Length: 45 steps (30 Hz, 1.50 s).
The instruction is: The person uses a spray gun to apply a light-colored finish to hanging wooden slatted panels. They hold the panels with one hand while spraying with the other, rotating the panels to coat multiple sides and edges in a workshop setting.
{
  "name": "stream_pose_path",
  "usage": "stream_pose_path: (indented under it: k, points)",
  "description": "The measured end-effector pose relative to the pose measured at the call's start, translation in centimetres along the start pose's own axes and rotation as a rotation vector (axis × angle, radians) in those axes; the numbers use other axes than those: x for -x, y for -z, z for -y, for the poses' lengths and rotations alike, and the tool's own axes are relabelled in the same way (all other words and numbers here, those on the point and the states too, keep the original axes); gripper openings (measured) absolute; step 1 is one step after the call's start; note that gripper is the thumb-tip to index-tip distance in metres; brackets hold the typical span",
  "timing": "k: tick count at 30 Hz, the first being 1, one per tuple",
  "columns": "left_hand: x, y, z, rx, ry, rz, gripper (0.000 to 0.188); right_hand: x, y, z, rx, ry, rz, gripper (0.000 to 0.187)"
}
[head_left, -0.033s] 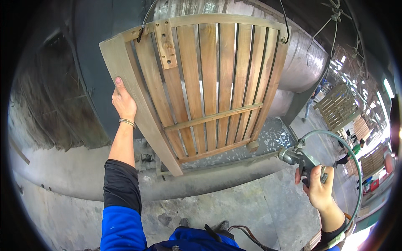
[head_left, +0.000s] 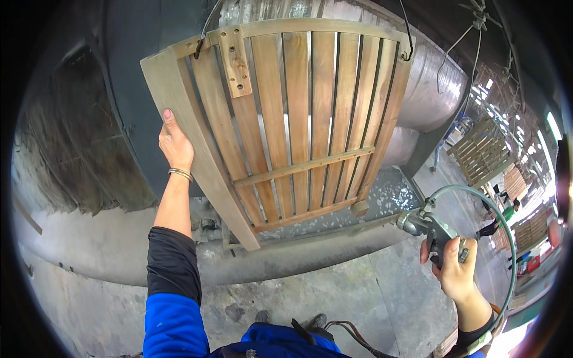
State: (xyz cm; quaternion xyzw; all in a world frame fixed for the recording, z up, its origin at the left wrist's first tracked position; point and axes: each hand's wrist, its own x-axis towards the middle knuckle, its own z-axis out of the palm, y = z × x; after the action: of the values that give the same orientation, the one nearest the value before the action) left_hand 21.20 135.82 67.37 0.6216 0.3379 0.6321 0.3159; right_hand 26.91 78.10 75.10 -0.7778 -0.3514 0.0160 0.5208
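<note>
A slatted wooden panel point(head_left: 322, 113) hangs tilted from wire hooks point(head_left: 408, 53) in front of me. My left hand point(head_left: 175, 143) grips the wide plain board on its left side, thumb on the front face and fingers hidden behind the edge. A short wooden block with drilled holes point(head_left: 239, 77) lies along the panel's upper left, and a thin cross rail point(head_left: 304, 166) runs over the slats. In my right hand point(head_left: 458, 268), a metal spray gun point(head_left: 439, 232) is held with its nozzle turned toward the panel's lower right corner, apart from it. A pale green hose point(head_left: 512, 238) loops from the gun.
Below the panel lies a trough of water with pale floating flecks point(head_left: 394, 191), behind a low concrete curb point(head_left: 298, 262). A large wrapped metallic duct point(head_left: 439, 83) stands behind. At the right are stacked slatted panels point(head_left: 480, 152) and a distant person in green point(head_left: 507, 213). Hoses cross the floor near my feet.
</note>
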Motion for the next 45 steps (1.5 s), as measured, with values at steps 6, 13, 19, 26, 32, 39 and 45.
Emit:
stream_pose_path:
  k: [6,13,19,26,32,39,45]
  points:
    - [-0.1,-0.4,-0.2,0.03,-0.006,-0.006,0.093,-0.6,-0.6,0.0,-0.036,0.004,0.22,0.068]
    - [-1.4,-1.0,1.2,-0.025,-0.018,-0.03,0.093,-1.0,2.5,-2.1,0.166,-0.174,-0.206,0.066]
    - [-2.0,-1.2,2.2,0.008,-0.039,-0.016,0.094,1.8,3.9,-2.8,0.2,-0.092,-0.269,0.064]
    - [-2.1,-1.5,2.5,0.055,-0.066,-0.004,0.093,1.0,5.9,-3.0,0.171,-0.227,-0.415,0.062]
    - [-2.4,-1.3,2.9,0.069,-0.041,-0.022,0.091,2.0,8.8,-6.3,0.251,-0.183,-0.55,0.052]
    - [-2.5,-1.9,3.3,0.083,-0.122,-0.144,0.094,9.5,5.4,-9.2,0.074,-0.067,-0.343,0.08]
    - [-2.7,-0.4,2.3,0.153,-0.022,0.023,0.092,10.5,4.4,-13.9,0.065,0.002,-0.47,0.079]
